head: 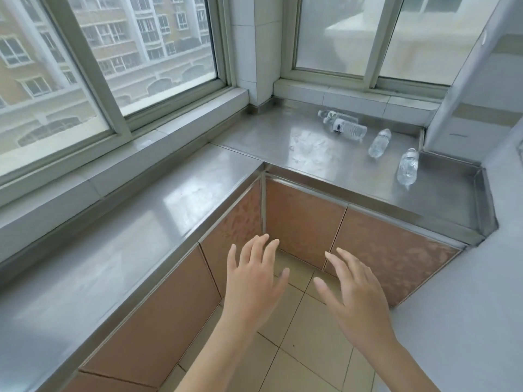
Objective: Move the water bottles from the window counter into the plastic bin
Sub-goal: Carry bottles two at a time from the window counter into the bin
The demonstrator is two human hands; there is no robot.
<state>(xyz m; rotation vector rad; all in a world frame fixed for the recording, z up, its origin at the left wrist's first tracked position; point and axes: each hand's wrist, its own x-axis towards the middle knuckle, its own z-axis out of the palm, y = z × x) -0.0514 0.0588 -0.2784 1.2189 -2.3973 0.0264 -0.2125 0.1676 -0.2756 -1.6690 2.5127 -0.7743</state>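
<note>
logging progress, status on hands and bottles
Left hand, right hand open, empty. Water bottles lying on steel counter, untouched. Bin not in view. Path clear.

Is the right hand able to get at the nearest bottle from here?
Probably yes: the right hand is open and empty, and nothing stands between it and the nearest bottle on the counter.

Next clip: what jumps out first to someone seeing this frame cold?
Two open, empty hands, left hand and right hand, hover low in the frame above the tiled floor. Beyond them, clear water bottles lie on their sides on the steel counter under the frosted window.
</note>
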